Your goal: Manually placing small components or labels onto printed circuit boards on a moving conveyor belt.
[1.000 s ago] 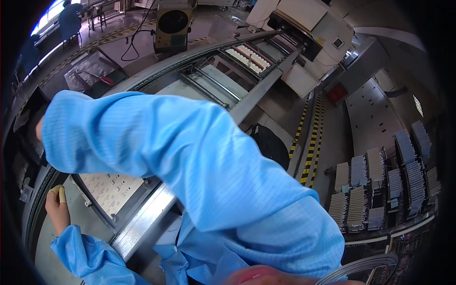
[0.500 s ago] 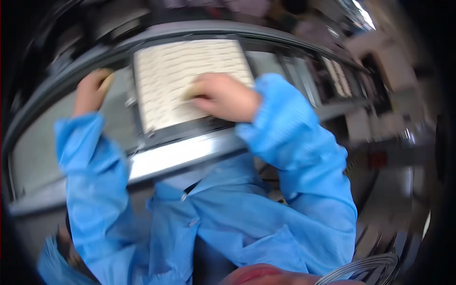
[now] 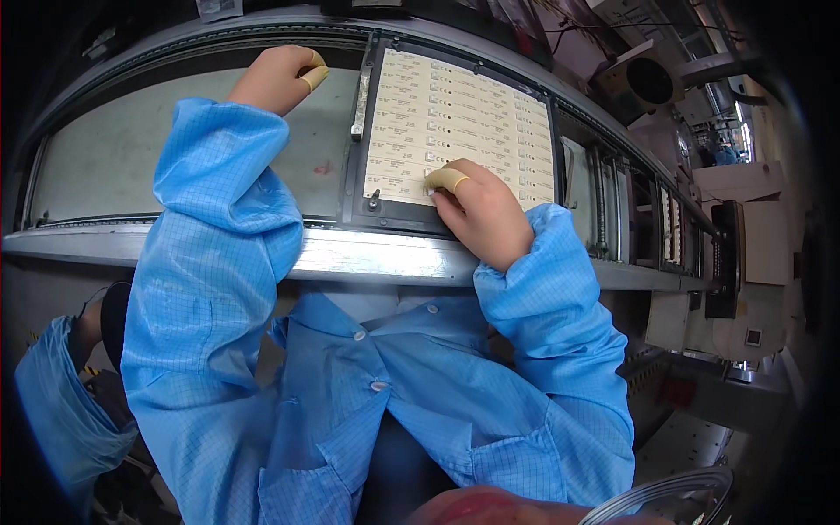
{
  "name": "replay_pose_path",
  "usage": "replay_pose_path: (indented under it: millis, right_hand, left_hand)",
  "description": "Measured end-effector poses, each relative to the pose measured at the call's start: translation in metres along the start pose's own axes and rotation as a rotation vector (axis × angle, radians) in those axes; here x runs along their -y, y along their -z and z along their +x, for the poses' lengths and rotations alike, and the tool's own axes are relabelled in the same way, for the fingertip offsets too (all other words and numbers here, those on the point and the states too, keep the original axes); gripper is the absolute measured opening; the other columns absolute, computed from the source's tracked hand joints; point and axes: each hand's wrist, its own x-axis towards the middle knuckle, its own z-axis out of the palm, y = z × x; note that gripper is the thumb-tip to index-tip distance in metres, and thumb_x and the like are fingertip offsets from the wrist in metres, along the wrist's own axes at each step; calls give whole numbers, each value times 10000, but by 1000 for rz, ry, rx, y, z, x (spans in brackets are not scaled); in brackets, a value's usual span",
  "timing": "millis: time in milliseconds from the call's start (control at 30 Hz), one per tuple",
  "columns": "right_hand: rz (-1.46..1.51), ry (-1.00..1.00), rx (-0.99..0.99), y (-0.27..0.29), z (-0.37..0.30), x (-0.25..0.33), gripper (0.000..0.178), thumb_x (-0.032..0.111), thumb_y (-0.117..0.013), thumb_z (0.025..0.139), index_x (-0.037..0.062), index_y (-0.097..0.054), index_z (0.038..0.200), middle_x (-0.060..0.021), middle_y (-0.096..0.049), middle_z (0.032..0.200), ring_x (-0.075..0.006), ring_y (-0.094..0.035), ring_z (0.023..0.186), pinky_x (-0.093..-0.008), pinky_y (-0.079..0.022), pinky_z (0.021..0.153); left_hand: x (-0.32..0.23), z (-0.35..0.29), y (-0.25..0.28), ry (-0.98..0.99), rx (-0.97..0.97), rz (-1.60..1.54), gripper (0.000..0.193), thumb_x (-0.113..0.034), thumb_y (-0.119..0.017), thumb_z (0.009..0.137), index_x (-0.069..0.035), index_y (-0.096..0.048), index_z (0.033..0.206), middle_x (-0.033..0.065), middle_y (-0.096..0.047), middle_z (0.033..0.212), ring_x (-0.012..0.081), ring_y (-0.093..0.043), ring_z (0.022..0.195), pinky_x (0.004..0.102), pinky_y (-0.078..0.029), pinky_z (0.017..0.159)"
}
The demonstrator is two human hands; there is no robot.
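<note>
A cream panel (image 3: pixel 459 122) with repeated printed rows and small silvery squares lies in a dark frame (image 3: pixel 360 179) on a conveyor line. Over the panel's lower part is my right hand (image 3: pixel 486 214), a yellow finger cot on its index finger. Its index finger and thumb are bent together at the panel surface, and whatever sits between them is too small to make out. My left hand (image 3: pixel 273 80) hovers left of the frame, above the grey-green conveyor bed (image 3: pixel 192 149). Its cot-covered fingers are curled closed, hiding any contents.
A metal rail (image 3: pixel 376 255) runs along the conveyor's near edge, in front of my body. Further right on the line stands another framed panel (image 3: pixel 672 223). A blue sleeve (image 3: pixel 66 394) of another person shows at lower left. A dark round-faced unit (image 3: pixel 643 83) is at the far right.
The view has swung, so the panel appears further right, and the blur is gone. My right hand has shifted to the panel's lower edge area; my left hand is now nearer the frame.
</note>
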Motion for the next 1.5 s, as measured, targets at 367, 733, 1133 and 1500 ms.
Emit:
replay_pose_path:
  millis: [367,733,1133,1500]
  right_hand:
    - [-123,73,84,4,3,4,140,45,-578,757,20,-595,894,-135,-554,866,-295,-548,820,-345,-463,733]
    - [-592,-270,-97,84,171,-129,359,271,-619,778,55,-572,1060,-164,-623,910,-294,-609,844,-368,-476,755]
    - [-616,-405,-266,46,259,-275,461,318,-632,748,98,-529,1139,-175,-598,1003,-345,-567,956,-433,-435,841]
    - [644,-361,-176,125,32,-69,460,95,-621,771,41,-442,1191,-54,-607,724,-85,-554,634,-218,-442,551]
  left_hand:
    - [-2,-2,3,-31,11,-18,155,-115,-584,799,13,-619,879,148,-606,845,277,-580,782,326,-455,698]
    - [-3,1,10,-46,25,19,145,-119,-573,762,7,-617,819,160,-587,822,324,-561,781,380,-450,690]
    - [-2,3,16,12,40,70,129,-87,-581,771,6,-617,852,161,-577,815,313,-559,751,355,-450,659]
    - [-42,-11,29,168,-18,-716,234,-106,-488,866,-6,-593,1050,56,-612,879,89,-520,689,203,-412,609]
